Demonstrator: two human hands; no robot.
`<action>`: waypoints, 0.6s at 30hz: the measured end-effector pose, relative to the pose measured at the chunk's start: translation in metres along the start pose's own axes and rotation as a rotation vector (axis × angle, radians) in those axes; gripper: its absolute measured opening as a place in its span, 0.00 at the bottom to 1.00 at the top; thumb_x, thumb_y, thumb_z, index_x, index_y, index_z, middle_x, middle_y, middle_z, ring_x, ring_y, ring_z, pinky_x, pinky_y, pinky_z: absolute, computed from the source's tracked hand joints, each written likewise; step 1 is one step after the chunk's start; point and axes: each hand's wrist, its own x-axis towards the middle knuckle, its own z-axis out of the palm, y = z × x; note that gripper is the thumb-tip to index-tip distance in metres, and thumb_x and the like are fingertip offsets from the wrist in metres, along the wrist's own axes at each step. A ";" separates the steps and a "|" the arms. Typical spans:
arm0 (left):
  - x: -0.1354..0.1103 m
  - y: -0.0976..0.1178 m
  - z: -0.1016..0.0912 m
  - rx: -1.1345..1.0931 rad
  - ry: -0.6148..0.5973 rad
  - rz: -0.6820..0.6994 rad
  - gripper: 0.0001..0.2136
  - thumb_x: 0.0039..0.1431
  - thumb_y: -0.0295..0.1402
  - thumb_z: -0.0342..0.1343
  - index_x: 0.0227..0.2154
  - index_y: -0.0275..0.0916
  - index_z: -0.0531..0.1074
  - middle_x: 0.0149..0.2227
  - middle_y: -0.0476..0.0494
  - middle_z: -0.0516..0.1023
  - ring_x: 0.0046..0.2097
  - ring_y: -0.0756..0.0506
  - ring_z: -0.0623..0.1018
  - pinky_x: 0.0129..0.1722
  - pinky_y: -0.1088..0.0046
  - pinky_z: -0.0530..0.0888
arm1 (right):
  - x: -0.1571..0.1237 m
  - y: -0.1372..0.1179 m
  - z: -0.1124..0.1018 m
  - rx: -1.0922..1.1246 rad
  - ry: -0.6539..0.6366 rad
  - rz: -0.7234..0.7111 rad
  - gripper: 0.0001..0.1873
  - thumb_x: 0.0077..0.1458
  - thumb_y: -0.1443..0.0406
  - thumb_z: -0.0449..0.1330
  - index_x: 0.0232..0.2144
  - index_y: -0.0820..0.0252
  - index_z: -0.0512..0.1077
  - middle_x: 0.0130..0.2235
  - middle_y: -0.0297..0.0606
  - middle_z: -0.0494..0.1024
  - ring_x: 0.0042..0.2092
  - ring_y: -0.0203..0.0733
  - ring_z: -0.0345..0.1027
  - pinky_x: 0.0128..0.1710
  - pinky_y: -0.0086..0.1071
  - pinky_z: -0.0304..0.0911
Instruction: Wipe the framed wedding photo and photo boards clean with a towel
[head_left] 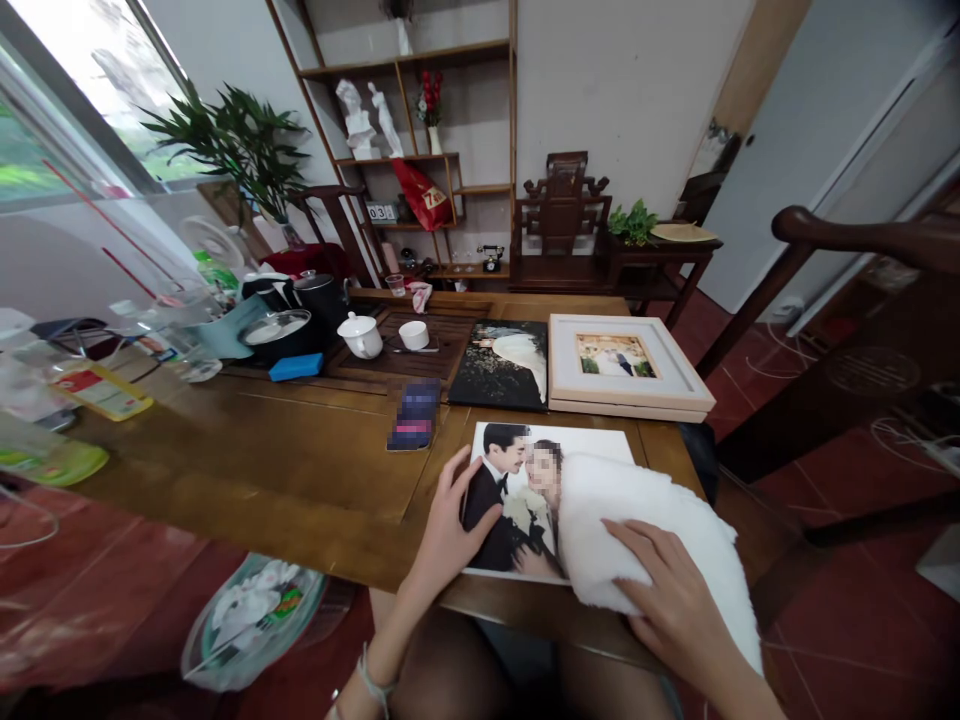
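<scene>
A wedding photo panel (495, 500) lies flat near the front edge of the wooden table, showing a couple in a dark suit and a white outfit. My left hand (454, 520) rests at its left side, fingers stretched along the edge and thumb spread over the picture. A thick white towel (660, 520) covers the right part of the panel and hangs toward the lower right. My right hand (667, 595) holds this towel against the panel, its fingers bent on the fluffy cloth. Behind the panel lie a dark wedding photo (499, 365) and a light wooden picture frame (630, 365).
A phone (415, 415) lies left of the panel. Further back are a lidded white cup (360, 336), a small white bowl (413, 334) and a blue sponge (297, 367). Bottles (101, 388) stand at left. A bin (255, 620) is below; a dark chair (825, 370) stands at right.
</scene>
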 end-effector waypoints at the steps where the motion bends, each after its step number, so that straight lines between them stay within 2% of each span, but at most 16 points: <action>1: -0.003 0.000 0.000 -0.007 -0.017 0.018 0.26 0.55 0.35 0.59 0.57 0.50 0.64 0.64 0.42 0.57 0.65 0.38 0.57 0.63 0.58 0.57 | 0.000 0.000 0.000 -0.001 -0.003 0.007 0.14 0.37 0.79 0.50 0.23 0.59 0.68 0.54 0.47 0.68 0.51 0.57 0.60 0.42 0.50 0.62; 8: 0.000 0.006 -0.003 -0.122 -0.168 0.066 0.22 0.62 0.31 0.49 0.58 0.51 0.63 0.63 0.47 0.63 0.64 0.44 0.61 0.65 0.62 0.56 | 0.007 0.008 -0.009 -0.015 -0.031 -0.008 0.16 0.38 0.78 0.50 0.28 0.58 0.71 0.53 0.48 0.70 0.51 0.56 0.61 0.42 0.49 0.62; 12: 0.004 0.006 -0.003 -0.154 -0.227 0.087 0.22 0.62 0.30 0.48 0.58 0.51 0.63 0.64 0.48 0.61 0.66 0.45 0.57 0.66 0.62 0.52 | 0.022 0.022 -0.014 -0.070 -0.131 -0.021 0.19 0.37 0.77 0.54 0.33 0.58 0.74 0.53 0.49 0.70 0.54 0.59 0.59 0.47 0.54 0.59; 15: 0.003 0.004 0.000 -0.101 -0.234 0.138 0.21 0.63 0.30 0.47 0.59 0.49 0.62 0.64 0.47 0.60 0.66 0.44 0.56 0.66 0.58 0.52 | 0.034 0.027 -0.012 -0.078 -0.244 0.012 0.21 0.38 0.76 0.57 0.37 0.58 0.75 0.58 0.50 0.66 0.60 0.63 0.52 0.55 0.60 0.51; 18: 0.002 0.001 0.002 -0.035 -0.230 0.176 0.21 0.64 0.31 0.47 0.60 0.48 0.60 0.65 0.45 0.58 0.66 0.43 0.55 0.65 0.55 0.52 | 0.040 0.025 -0.004 -0.086 -0.297 0.078 0.20 0.39 0.75 0.58 0.37 0.59 0.75 0.63 0.50 0.58 0.65 0.63 0.43 0.59 0.61 0.44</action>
